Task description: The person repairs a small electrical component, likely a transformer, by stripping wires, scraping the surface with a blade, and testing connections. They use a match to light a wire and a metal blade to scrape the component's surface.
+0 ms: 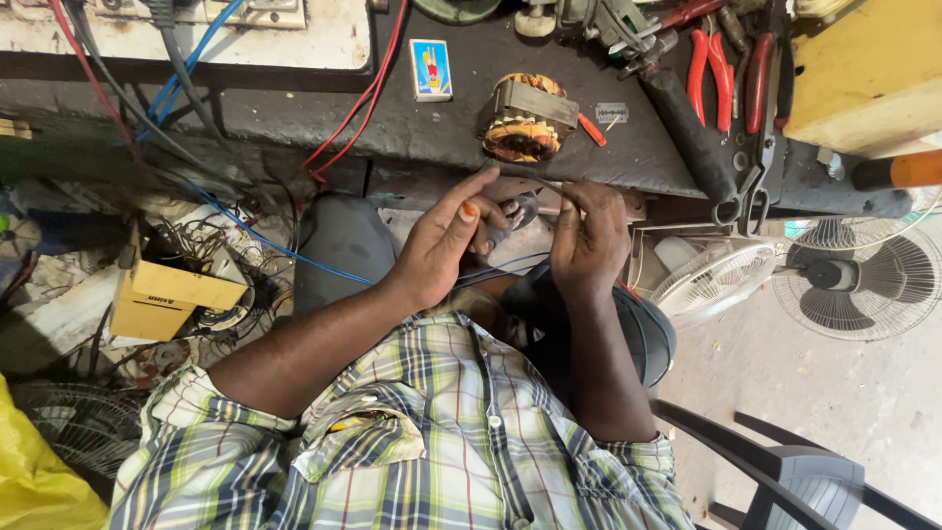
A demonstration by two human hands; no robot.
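Copper-wound motor stator [526,119] sits on the dark workbench [432,128] in the upper middle of the frame, just above the hands. Left hand [444,240] and right hand [589,238] meet at centre frame, fingers pinched on a small dark part [518,211] with thin blue wires [491,272] trailing down-left. Red-handled pliers [711,64] lie at the upper right, a small matchbox [430,70] left of the stator, white fan guards [714,282] at right.

Small dark part [517,211] half hidden between the fingers [471,211]
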